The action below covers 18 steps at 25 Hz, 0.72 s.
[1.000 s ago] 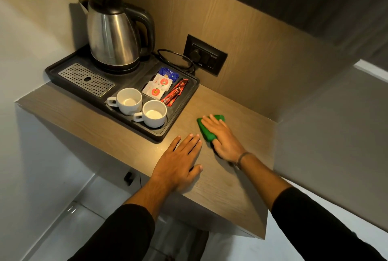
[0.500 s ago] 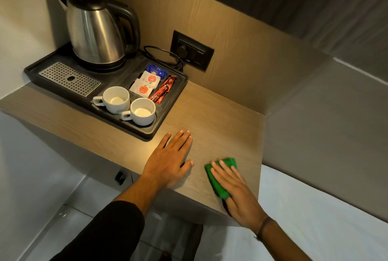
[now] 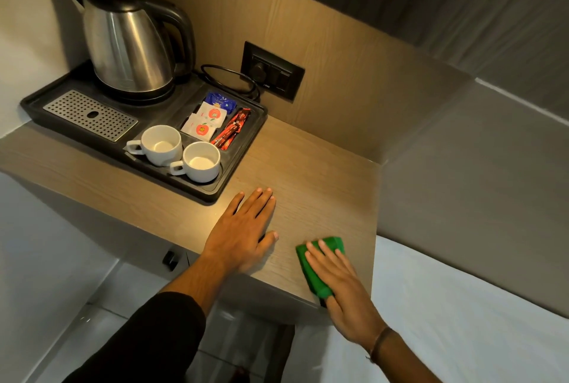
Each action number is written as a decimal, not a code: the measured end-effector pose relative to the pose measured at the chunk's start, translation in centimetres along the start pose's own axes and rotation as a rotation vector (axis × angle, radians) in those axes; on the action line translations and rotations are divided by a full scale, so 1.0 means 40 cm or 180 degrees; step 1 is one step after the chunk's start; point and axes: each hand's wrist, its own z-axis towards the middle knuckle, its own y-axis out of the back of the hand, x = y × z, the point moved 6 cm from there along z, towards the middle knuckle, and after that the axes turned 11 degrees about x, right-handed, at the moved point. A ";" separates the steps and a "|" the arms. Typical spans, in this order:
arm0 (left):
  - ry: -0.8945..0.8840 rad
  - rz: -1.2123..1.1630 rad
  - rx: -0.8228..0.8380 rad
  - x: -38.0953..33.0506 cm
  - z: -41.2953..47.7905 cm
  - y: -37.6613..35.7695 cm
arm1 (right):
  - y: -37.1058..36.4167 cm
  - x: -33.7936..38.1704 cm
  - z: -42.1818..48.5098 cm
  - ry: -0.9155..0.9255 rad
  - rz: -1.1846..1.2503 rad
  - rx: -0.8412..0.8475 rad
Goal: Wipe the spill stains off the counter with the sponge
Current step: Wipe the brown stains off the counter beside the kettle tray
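A green sponge (image 3: 314, 275) lies flat at the front right corner of the wooden counter (image 3: 311, 173). My right hand (image 3: 341, 287) presses down on it, fingers spread over its top, with green showing at the left side and beyond the fingertips. My left hand (image 3: 243, 232) rests flat on the counter a little to the left, palm down, fingers together, holding nothing. No stain stands out on the wood.
A black tray (image 3: 240, 164) fills the counter's left half, carrying a steel kettle (image 3: 129, 44), two white cups (image 3: 181, 151) and sachets (image 3: 215, 121). A wall socket (image 3: 272, 70) with the kettle cord sits behind. A white bed surface (image 3: 462, 321) adjoins the counter on the right.
My right hand has slid the sponge from beside the tray toward me to the counter's front right corner. The left hand has stayed flat in place.
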 end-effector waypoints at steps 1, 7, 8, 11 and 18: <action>-0.0007 -0.0005 0.0005 -0.001 0.001 0.000 | 0.000 -0.025 -0.037 0.0008 -0.0076 0.0011; -0.0002 -0.0080 0.0032 0.001 0.001 -0.006 | 0.241 -0.198 0.155 -0.0714 0.0133 -0.0645; -0.0003 -0.0112 0.0031 0.001 0.002 -0.006 | 0.272 -0.197 0.226 -0.0863 0.0179 -0.0708; 0.0022 -0.0108 0.0054 -0.001 0.004 -0.003 | 0.270 -0.120 0.365 -0.0885 0.0247 -0.0769; 0.0004 -0.0007 0.0121 -0.006 -0.003 0.004 | 0.096 -0.066 0.094 -0.0224 -0.0005 -0.0320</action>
